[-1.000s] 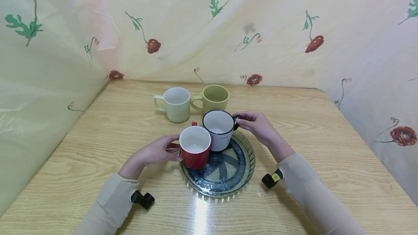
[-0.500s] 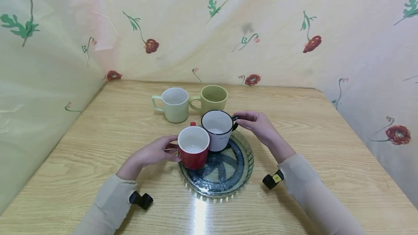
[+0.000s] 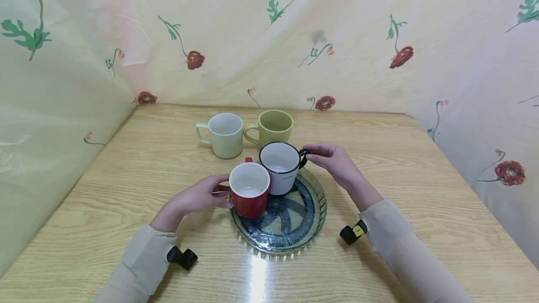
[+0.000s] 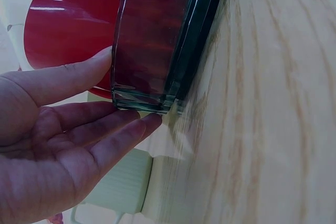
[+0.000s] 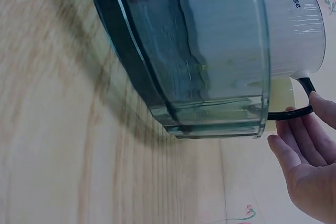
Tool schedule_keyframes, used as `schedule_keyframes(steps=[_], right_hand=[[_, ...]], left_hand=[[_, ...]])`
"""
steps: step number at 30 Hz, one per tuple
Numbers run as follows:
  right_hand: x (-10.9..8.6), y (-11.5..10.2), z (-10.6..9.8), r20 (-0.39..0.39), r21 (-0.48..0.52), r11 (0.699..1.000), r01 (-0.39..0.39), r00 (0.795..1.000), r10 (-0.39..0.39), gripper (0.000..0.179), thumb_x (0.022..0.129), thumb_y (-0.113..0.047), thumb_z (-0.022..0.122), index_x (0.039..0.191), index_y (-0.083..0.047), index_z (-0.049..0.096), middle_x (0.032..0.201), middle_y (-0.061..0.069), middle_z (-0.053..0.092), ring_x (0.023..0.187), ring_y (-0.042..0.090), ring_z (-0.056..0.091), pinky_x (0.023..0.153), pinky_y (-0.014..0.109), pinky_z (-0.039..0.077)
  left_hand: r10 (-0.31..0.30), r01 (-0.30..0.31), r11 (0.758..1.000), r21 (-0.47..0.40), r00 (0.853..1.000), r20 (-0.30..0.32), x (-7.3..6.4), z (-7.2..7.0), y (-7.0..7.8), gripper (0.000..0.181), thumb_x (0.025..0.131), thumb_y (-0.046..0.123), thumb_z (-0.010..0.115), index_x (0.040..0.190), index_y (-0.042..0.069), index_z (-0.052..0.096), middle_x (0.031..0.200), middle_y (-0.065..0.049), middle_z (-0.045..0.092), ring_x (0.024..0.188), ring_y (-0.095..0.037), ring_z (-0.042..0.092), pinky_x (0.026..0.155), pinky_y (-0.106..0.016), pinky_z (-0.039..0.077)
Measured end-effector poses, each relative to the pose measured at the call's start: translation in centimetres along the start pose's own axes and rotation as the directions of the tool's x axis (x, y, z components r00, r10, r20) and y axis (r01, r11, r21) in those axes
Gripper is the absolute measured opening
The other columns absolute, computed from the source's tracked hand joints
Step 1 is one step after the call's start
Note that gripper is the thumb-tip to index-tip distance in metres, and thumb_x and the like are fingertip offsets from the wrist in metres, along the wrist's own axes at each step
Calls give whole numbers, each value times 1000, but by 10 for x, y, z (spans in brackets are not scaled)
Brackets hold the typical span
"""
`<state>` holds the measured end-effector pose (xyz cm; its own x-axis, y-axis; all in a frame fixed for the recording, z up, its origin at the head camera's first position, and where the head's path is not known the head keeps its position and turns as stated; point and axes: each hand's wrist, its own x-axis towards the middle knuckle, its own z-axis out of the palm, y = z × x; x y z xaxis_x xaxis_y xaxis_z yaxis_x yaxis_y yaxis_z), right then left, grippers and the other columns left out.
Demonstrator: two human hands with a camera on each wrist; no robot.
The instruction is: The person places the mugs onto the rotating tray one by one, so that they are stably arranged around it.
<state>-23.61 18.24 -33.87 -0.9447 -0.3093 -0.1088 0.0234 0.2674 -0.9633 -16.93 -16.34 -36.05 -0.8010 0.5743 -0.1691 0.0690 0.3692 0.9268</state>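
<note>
A red mug (image 3: 250,202) with a white inside stands upright on the left part of a round glass tray (image 3: 290,228) with a fluted wall. My left hand (image 3: 198,196) lies along that side, fingers nearly straight, thumb tip at the tray's rim beside the mug and fingertips by the glass wall. Behind the red mug, close against it, is a white mug (image 3: 283,181) with a black rim and the word "concise". The thumb and fingers of my right hand (image 3: 330,160) pinch its black handle (image 5: 299,113). The tray hides the mugs' lower parts in both wrist views.
Behind the tray stand a pale green mug (image 3: 227,141) and an olive green mug (image 3: 275,130), side by side, handles to the left. The wooden table (image 3: 105,172) ends at a flowered curtain (image 3: 236,36).
The head view shifts slightly at first. Both hands, the mugs and the tray otherwise stay as they were.
</note>
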Motion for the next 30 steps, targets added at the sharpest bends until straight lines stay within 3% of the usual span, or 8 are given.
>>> schedule_keyframes(steps=[15, 19, 23, 30], right_hand=[[-2, 2, -1, 23, -18, 1000, 6, 1000, -6, 42, 95, -9, 59, 132, 10, 52, 105, -13, 68, 100, -3, 63, 93, 14, 51], [-2, 4, -4, 66, -33, 999, -21, 998, 23, 43, 96, -7, 58, 133, 11, 50, 119, 2, 67, 102, -2, 62, 95, 17, 52], [-3, 8, -7, 117, -61, 996, -59, 991, 66, 46, 97, -8, 57, 137, 11, 46, 138, 23, 54, 110, 1, 60, 100, 22, 51], [-3, 11, -9, 183, -115, 991, -72, 979, 93, 47, 97, -9, 56, 138, 10, 45, 142, 27, 48, 127, 22, 54, 109, 33, 46]], left_hand=[[8, -8, 1000, 5, 1000, -1, 0, 0, 0, 66, 86, -2, 67, 143, -10, 35, 145, -29, 42, 132, -46, 46, 110, -49, 41], [16, -16, 1000, 7, 1000, 0, 0, 0, 1, 66, 86, -2, 67, 143, -11, 35, 145, -29, 42, 131, -46, 46, 110, -49, 41], [18, -18, 1000, 7, 1000, -2, -1, 0, 2, 65, 86, -2, 67, 143, -11, 36, 145, -29, 42, 131, -46, 46, 111, -49, 41], [3, -3, 1000, 10, 1000, -3, -2, -1, 4, 66, 86, -2, 67, 143, -10, 35, 146, -29, 42, 132, -46, 46, 111, -49, 41]])
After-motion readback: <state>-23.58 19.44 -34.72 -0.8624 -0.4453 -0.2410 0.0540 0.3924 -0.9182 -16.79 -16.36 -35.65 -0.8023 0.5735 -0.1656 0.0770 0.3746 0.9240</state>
